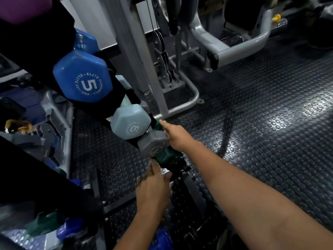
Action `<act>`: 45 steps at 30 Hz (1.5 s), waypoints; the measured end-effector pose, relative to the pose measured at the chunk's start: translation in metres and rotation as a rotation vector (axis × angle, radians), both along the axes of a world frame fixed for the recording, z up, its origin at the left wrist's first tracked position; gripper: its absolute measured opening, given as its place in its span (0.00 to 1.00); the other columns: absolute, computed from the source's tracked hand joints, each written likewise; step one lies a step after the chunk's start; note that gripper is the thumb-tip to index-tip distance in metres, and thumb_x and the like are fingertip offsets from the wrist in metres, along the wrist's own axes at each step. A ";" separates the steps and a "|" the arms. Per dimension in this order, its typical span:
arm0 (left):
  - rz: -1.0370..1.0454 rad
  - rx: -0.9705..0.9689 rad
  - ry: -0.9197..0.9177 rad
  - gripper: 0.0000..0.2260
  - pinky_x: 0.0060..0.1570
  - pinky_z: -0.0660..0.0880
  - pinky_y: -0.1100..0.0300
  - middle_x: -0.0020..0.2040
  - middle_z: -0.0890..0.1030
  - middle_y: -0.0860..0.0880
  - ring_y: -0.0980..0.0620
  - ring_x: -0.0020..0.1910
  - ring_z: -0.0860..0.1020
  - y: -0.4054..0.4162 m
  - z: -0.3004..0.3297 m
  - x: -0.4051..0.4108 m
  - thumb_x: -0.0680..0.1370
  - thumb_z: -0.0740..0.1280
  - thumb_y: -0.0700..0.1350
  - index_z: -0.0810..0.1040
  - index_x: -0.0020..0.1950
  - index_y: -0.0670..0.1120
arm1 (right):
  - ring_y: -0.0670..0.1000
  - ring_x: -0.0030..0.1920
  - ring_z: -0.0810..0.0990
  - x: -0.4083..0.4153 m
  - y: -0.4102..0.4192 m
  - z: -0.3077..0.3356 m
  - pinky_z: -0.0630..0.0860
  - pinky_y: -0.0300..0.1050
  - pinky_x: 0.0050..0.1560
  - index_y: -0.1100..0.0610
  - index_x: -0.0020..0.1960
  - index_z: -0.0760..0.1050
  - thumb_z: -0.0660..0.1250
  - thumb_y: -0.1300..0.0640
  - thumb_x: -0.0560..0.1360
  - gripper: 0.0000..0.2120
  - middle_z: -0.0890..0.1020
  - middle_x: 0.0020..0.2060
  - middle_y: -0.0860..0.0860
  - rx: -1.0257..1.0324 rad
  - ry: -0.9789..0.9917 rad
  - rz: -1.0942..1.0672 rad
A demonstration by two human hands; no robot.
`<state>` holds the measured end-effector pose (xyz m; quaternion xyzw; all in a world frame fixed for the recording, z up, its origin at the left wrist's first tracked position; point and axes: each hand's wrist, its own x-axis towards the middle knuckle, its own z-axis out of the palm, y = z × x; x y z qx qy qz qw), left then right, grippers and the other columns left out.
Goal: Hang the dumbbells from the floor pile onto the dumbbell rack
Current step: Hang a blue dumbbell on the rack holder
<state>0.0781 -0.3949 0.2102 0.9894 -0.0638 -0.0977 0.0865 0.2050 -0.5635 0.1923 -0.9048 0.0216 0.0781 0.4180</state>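
A black dumbbell rack [45, 42] slants from the upper left down to the middle. On it hang a purple dumbbell [21, 8], a blue "5" dumbbell [82, 76], a pale blue "3" dumbbell [130, 121] and a grey dumbbell [153, 145]. A green dumbbell [165, 156] sits at the rack's lowest slot, just under the grey one. My right hand [173, 137] reaches in from the right and wraps the green dumbbell's handle, its index finger stretched out. My left hand [153, 184] is just below, fingers flat, the tips touching the green head.
More dumbbells lie on the floor at the lower left: a green one [43, 224], a blue one [70, 226], and another blue one [162, 239] by my left forearm. A grey machine frame [182, 103] stands behind the rack. Studded black rubber floor [261, 114] spreads to the right.
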 end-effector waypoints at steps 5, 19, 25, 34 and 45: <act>-0.066 0.050 0.024 0.32 0.56 0.77 0.45 0.73 0.74 0.42 0.39 0.61 0.80 0.006 0.000 -0.014 0.85 0.55 0.62 0.52 0.82 0.45 | 0.61 0.77 0.68 -0.051 -0.001 0.020 0.69 0.57 0.74 0.53 0.84 0.58 0.57 0.55 0.86 0.26 0.68 0.79 0.56 -0.151 0.006 -0.015; -0.191 0.026 -0.010 0.32 0.60 0.75 0.47 0.72 0.75 0.44 0.41 0.63 0.79 0.080 0.001 -0.062 0.81 0.61 0.64 0.62 0.79 0.47 | 0.62 0.77 0.68 -0.193 0.041 0.032 0.74 0.61 0.68 0.50 0.85 0.42 0.57 0.47 0.85 0.35 0.50 0.85 0.52 -0.457 0.107 0.232; -0.118 -0.009 0.017 0.33 0.65 0.75 0.44 0.75 0.72 0.44 0.41 0.68 0.76 0.121 -0.016 -0.084 0.82 0.60 0.66 0.60 0.80 0.48 | 0.62 0.77 0.69 -0.213 0.068 0.012 0.74 0.60 0.70 0.51 0.85 0.46 0.61 0.44 0.84 0.37 0.54 0.84 0.56 -0.502 0.167 0.289; -0.005 0.018 0.175 0.31 0.69 0.71 0.38 0.75 0.71 0.43 0.40 0.69 0.75 0.187 -0.073 -0.113 0.82 0.61 0.63 0.61 0.80 0.48 | 0.62 0.79 0.64 -0.231 0.133 -0.048 0.70 0.62 0.72 0.50 0.85 0.46 0.60 0.43 0.84 0.37 0.55 0.84 0.53 -0.611 0.285 0.566; 0.046 0.111 0.309 0.33 0.68 0.73 0.37 0.72 0.73 0.42 0.40 0.68 0.76 0.203 -0.121 -0.117 0.81 0.63 0.64 0.60 0.80 0.48 | 0.62 0.78 0.67 -0.225 0.148 -0.086 0.72 0.62 0.72 0.52 0.84 0.48 0.64 0.44 0.82 0.39 0.56 0.83 0.54 -0.643 0.309 0.694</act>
